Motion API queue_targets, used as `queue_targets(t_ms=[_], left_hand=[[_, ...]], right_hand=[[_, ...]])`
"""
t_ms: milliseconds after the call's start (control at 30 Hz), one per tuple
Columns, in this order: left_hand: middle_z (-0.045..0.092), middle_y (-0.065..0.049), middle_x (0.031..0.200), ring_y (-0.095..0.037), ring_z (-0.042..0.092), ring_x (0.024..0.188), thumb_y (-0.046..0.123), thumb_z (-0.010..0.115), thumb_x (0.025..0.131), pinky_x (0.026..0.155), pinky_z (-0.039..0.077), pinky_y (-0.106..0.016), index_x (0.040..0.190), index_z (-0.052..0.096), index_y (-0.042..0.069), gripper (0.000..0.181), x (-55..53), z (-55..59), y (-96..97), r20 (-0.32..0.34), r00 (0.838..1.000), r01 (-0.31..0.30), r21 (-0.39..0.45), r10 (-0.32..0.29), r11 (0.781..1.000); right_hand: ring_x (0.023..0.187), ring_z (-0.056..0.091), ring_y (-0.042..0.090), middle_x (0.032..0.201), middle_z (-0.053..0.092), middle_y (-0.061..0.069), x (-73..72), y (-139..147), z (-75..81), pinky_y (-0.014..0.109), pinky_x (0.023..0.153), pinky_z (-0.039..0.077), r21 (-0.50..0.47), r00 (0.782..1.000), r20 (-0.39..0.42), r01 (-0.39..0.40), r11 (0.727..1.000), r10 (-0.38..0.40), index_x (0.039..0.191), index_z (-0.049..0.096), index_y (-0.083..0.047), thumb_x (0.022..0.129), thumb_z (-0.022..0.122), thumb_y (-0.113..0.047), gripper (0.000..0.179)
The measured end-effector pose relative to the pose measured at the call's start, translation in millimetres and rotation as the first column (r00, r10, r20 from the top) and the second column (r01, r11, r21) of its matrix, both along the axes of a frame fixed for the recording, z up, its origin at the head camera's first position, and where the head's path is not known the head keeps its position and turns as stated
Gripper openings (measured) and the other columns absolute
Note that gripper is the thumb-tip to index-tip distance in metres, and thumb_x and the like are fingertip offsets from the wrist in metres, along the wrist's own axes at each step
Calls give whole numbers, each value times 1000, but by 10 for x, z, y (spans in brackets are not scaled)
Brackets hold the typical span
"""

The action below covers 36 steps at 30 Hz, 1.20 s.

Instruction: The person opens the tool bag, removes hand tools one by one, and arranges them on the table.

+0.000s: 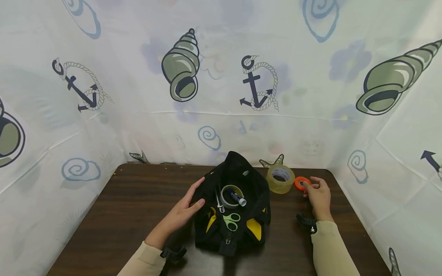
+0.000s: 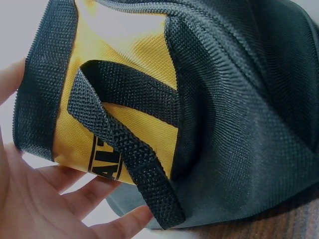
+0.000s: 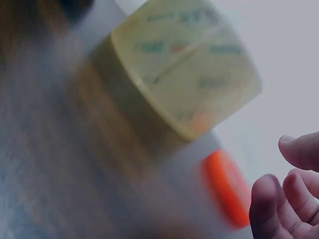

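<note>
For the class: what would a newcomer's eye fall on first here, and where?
Probably the black bag with yellow patches, standing open midway across the table. Next, the orange roll by the right hand, beside the clear tape. Behind, the pale cloth shows large shells and anchors.

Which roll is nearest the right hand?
The small orange roll, at the right hand; the larger clear roll is farther left, and the pale roll is in the black bag.

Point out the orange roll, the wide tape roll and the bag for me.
Orange roll [image 1: 298, 182]: head view, left part of its ring.
Wide tape roll [image 1: 281, 188]: head view, front of its outer wall.
Bag [image 2: 234, 119]: left wrist view, black fabric side.
</note>
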<state>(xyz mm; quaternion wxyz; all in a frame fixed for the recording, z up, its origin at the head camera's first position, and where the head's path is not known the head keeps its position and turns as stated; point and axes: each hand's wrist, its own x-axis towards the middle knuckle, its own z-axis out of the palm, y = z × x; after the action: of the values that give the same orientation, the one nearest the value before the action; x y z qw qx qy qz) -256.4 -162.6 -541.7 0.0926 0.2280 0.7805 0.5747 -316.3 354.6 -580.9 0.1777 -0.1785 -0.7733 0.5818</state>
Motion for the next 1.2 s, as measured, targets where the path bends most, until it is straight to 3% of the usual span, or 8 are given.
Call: queue_targets(t_ms=[233, 400, 533, 800, 1200], left_hand=[[14, 6, 184, -36, 18, 169, 31, 55, 116, 128, 21, -77, 175, 15, 39, 72, 2, -3, 5, 14, 1000, -7, 1, 7, 1000], [13, 4, 184, -37, 15, 170, 31, 55, 116, 128, 18, -79, 176, 14, 38, 73, -3, -5, 0, 8, 1000, -3, 1, 3, 1000], [13, 5, 184, -36, 14, 170, 30, 55, 115, 128, 16, -80, 173, 16, 45, 72, -3, -14, -6, 9, 1000, -5, 3, 5, 1000], [13, 6, 184, -36, 13, 171, 30, 56, 115, 128, 15, -80, 173, 17, 47, 72, -21, -28, 1, -5, 1000, -1, 4, 1, 1000], [13, 4, 184, -37, 15, 170, 29, 55, 115, 129, 15, -79, 173, 16, 45, 72, -22, -49, 1, -3, 1000, -1, 7, 1, 1000]], right_hand=[[72, 76, 16, 85, 65, -7, 52, -76, 288, 17, 62, 54, 161, 996, -87, 42, 986, -28, 143, 65, -9, 102, 79, -30, 48], [64, 68, 3, 87, 67, 1, 126, -164, 486, 15, 59, 51, 271, 989, -147, 57, 961, -17, 142, 66, -11, 102, 79, -29, 45], [62, 59, 0, 90, 69, 7, 195, -247, 677, 17, 58, 47, 337, 983, -185, 74, 939, -11, 142, 67, -12, 102, 80, -26, 44], [74, 57, 2, 98, 69, 5, 332, -385, 1038, 16, 61, 45, 373, 974, -226, 55, 926, 33, 145, 67, -18, 102, 79, -28, 46], [87, 61, 2, 105, 65, 7, 591, -678, 1431, 7, 75, 48, 378, 928, -343, -4, 926, 144, 144, 68, -16, 100, 82, -18, 46]])
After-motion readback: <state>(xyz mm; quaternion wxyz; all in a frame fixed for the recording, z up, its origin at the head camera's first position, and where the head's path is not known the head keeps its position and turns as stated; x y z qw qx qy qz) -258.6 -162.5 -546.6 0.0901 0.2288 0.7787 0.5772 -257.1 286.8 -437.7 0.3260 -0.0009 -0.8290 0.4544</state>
